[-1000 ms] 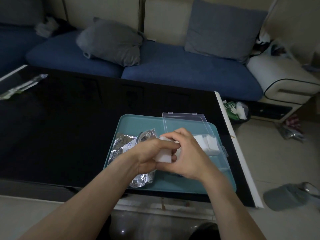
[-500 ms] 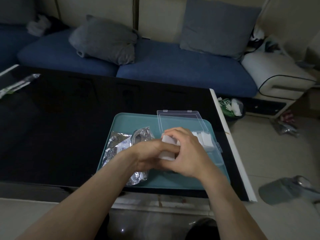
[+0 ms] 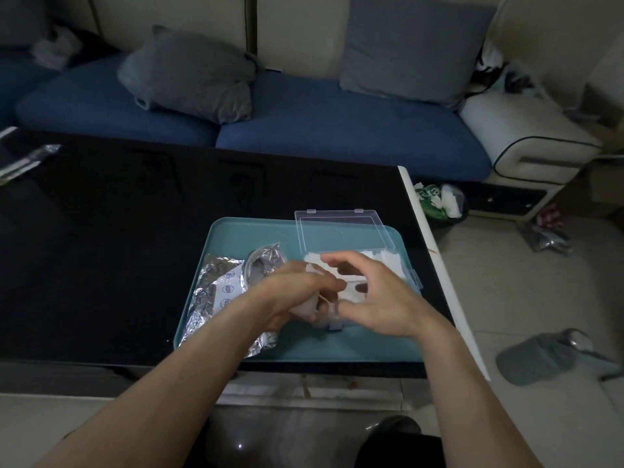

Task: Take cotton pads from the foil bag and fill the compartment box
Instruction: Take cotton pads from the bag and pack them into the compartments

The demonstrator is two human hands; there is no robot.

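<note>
On the teal tray (image 3: 354, 351) lies a crumpled foil bag (image 3: 216, 295) at the left and a clear compartment box (image 3: 413, 282) at the right, its lid (image 3: 341, 231) lying open at the far side. White cotton pads (image 3: 388, 258) fill the box's far compartments. My left hand (image 3: 287, 295) grips a small stack of white pads (image 3: 305, 307) just left of the box's near compartments. My right hand (image 3: 381, 298) hovers over the box with thumb and curved fingers spread apart, and I see nothing held between them.
The tray sits at the near right corner of a black glossy table (image 3: 118, 248). A foil strip (image 3: 27, 162) lies at the table's far left. A blue sofa with grey cushions (image 3: 189, 72) stands behind. A bin (image 3: 442, 204) and a slipper (image 3: 540, 356) are on the floor at the right.
Both hands held the pad stack together before. Now my right hand has let go and spread open over the box, while my left hand keeps the pads lower, near the box's front.
</note>
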